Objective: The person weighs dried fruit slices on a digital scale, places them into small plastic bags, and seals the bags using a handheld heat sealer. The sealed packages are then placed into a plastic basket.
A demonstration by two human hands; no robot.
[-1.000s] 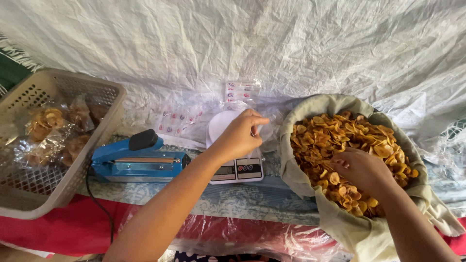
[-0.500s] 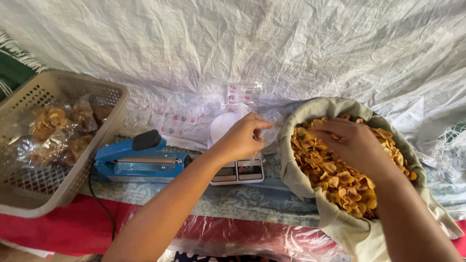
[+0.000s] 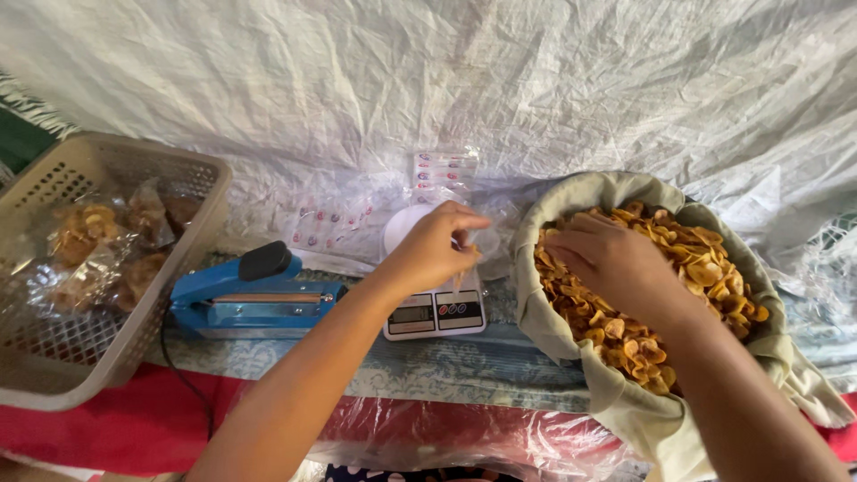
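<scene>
My left hand [image 3: 436, 248] pinches the rim of a small clear plastic bag [image 3: 486, 239] that stands on a white digital scale [image 3: 436, 314]. A few chips show inside the bag under my fingers. My right hand [image 3: 614, 264] hovers palm down over the left side of a cloth sack [image 3: 571, 344] full of golden fried chips [image 3: 710, 259]. Its fingers are curled around a handful of chips, close to the bag's mouth.
A blue heat sealer [image 3: 254, 299] lies left of the scale, its cord running down. A beige plastic basket [image 3: 54, 375] at far left holds sealed chip packets [image 3: 98, 241]. Printed label sheets [image 3: 445, 170] lie behind the scale on a white woven sheet [image 3: 536, 80].
My right hand rose out of the middle of the chips and moved left towards the bag. My left hand stayed on the bag above the scale.
</scene>
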